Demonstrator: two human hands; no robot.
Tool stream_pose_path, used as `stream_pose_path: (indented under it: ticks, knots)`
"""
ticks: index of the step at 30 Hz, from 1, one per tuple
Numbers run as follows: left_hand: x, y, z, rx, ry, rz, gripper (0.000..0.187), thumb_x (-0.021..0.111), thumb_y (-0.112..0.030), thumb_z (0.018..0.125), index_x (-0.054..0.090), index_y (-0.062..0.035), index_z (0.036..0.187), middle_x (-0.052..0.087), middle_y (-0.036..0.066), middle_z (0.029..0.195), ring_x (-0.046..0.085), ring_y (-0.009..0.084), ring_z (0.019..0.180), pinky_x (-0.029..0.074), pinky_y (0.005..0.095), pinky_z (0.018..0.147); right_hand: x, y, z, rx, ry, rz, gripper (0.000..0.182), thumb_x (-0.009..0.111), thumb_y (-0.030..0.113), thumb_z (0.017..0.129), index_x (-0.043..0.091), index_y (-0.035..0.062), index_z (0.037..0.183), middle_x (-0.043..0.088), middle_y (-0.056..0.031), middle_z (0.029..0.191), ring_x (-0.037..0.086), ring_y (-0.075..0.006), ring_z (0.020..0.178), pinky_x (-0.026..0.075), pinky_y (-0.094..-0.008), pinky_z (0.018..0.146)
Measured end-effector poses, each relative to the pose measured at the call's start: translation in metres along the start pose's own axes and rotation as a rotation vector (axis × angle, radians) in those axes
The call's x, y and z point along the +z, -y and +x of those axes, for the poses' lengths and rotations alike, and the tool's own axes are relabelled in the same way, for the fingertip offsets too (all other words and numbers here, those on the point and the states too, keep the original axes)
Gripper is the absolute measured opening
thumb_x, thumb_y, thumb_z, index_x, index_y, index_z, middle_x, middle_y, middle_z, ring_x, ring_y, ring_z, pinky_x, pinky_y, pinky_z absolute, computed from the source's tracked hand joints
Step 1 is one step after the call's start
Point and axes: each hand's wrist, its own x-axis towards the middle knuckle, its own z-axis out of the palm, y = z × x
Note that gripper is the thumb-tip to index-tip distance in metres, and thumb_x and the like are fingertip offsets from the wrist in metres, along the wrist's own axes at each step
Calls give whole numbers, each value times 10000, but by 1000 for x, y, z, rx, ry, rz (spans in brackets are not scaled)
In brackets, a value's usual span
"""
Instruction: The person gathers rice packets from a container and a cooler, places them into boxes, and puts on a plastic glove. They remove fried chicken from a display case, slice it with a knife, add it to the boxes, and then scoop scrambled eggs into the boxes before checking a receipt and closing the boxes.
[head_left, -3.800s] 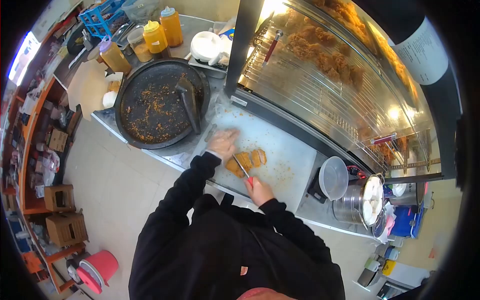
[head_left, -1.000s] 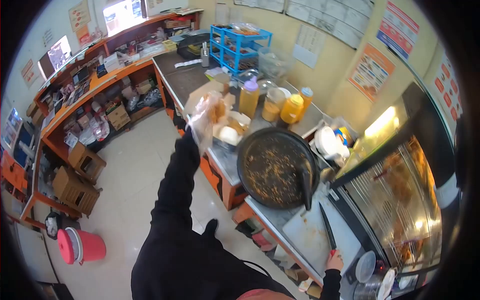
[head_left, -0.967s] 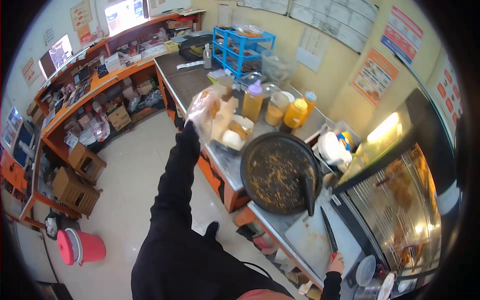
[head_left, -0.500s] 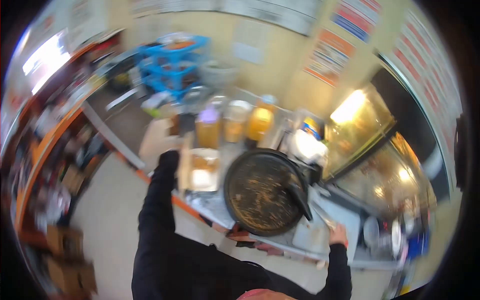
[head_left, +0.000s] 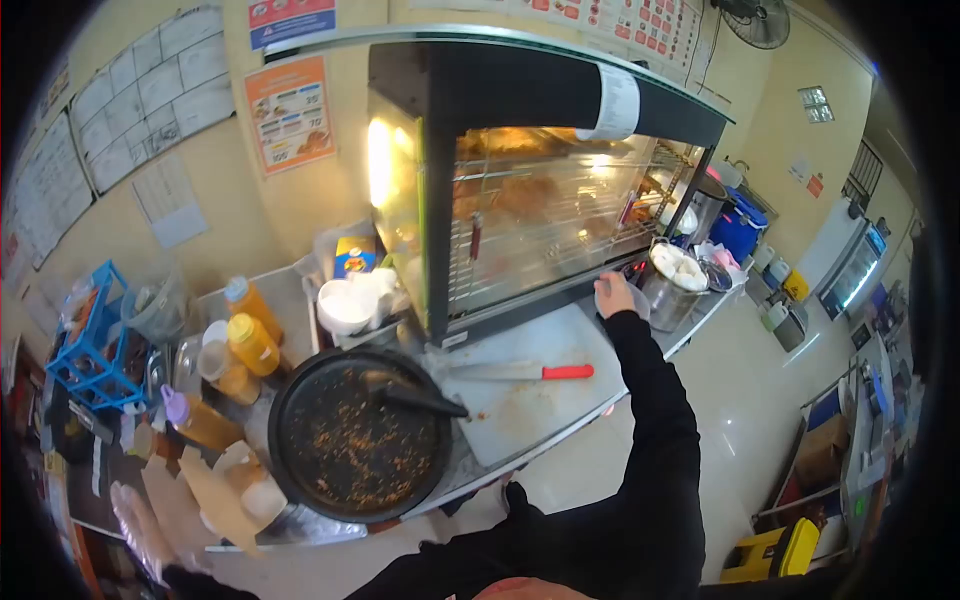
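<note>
My right hand (head_left: 614, 296) is at the front edge of the glass warming case (head_left: 545, 215), fingers curled beside a clear bowl (head_left: 638, 303); what they hold, if anything, is hidden. A red-handled knife (head_left: 567, 372) lies on the white cutting board (head_left: 540, 405). My left hand (head_left: 138, 530), in a clear plastic glove, is at the lower left beside an open cardboard box (head_left: 205, 500) with a white cup inside; its fingers are smeared. Between the hands sits a round black pan (head_left: 360, 435) with brown crumbs and a black-handled tool (head_left: 425, 400).
Yellow and orange sauce bottles (head_left: 252, 345) and a purple-topped bottle (head_left: 200, 420) stand left of the pan. A blue rack (head_left: 95, 345) is farther left. A steel pot (head_left: 668, 300) of white items and a blue drum (head_left: 738, 230) are right of the case.
The view has swung right. My right hand has let go of the knife and moved to the front of the case. My left hand is now lower, at the view's edge.
</note>
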Motion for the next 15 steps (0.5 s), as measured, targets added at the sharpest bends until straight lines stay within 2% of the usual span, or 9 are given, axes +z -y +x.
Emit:
stream_pose_path:
  ticks: [1, 3, 4, 5, 7, 9, 11, 13, 15]
  knots:
    - [7, -27, -21, 13, 8, -92, 522, 564, -345, 825, 504, 5, 1208, 552, 180, 1171, 456, 260, 1179, 386, 394, 960, -11, -3, 28, -35, -47, 6, 247, 601, 188, 801, 547, 51, 1000, 553, -146, 1043, 549, -355, 893, 454, -431, 747]
    - [32, -75, -69, 12, 98, -255, 516, 560, -336, 837, 497, 13, 1213, 549, 182, 1173, 448, 259, 1187, 382, 397, 965, -27, -12, 72, -275, -222, -314, 282, 573, 168, 803, 544, 58, 1061, 521, -110, 1170, 514, -355, 971, 447, -448, 770]
    - [52, -97, -100, 2, 181, -299, 514, 557, -332, 843, 493, 17, 1215, 547, 183, 1173, 443, 259, 1191, 380, 398, 967, -35, -23, 92, -289, -157, -393, 311, 554, 180, 807, 539, 75, 1100, 477, -81, 1254, 479, -350, 1020, 437, -452, 790]
    - [69, -116, -128, -9, 246, -345, 511, 555, -327, 849, 489, 21, 1218, 546, 184, 1174, 439, 258, 1194, 378, 400, 969, -39, -33, 105, -383, -202, -512, 307, 557, 183, 797, 542, 80, 1086, 503, -73, 1199, 479, -324, 1023, 431, -436, 786]
    - [110, -153, -188, 149, 325, -134, 442, 522, -272, 890, 490, 61, 1179, 564, 186, 1106, 479, 261, 1128, 367, 398, 975, -51, -53, 126, -538, -150, -614, 290, 565, 185, 784, 558, 80, 1054, 522, -72, 1134, 477, -306, 1030, 420, -420, 791]
    - [157, -177, -236, 71, 570, -288, 445, 518, -276, 884, 495, 72, 1160, 580, 184, 1075, 534, 266, 1038, 367, 391, 969, -52, -78, 140, -627, -126, -627, 269, 583, 186, 766, 570, 76, 1012, 517, -73, 1123, 459, -290, 1035, 396, -419, 831]
    - [211, -199, -286, -3, 637, -404, 403, 489, -253, 899, 503, 65, 1146, 592, 184, 1048, 568, 273, 962, 393, 385, 944, -55, -92, 148, -748, -171, -710, 253, 588, 216, 775, 589, 59, 973, 533, -83, 1103, 467, -285, 1018, 393, -416, 819]
    - [260, -219, -327, -41, 726, -568, 331, 460, -190, 911, 515, 50, 1133, 588, 183, 1043, 570, 261, 953, 414, 369, 926, -67, -115, 156, -712, -207, -701, 261, 600, 212, 769, 590, 43, 968, 549, -94, 1074, 482, -284, 993, 390, -414, 800]
    - [308, -191, -356, 442, 820, -464, 285, 465, -156, 919, 519, 22, 1135, 580, 169, 1061, 562, 241, 987, 418, 360, 928, -76, -126, 161, -787, 30, -561, 287, 574, 180, 745, 594, 47, 998, 542, -102, 1094, 494, -278, 1005, 397, -417, 812]
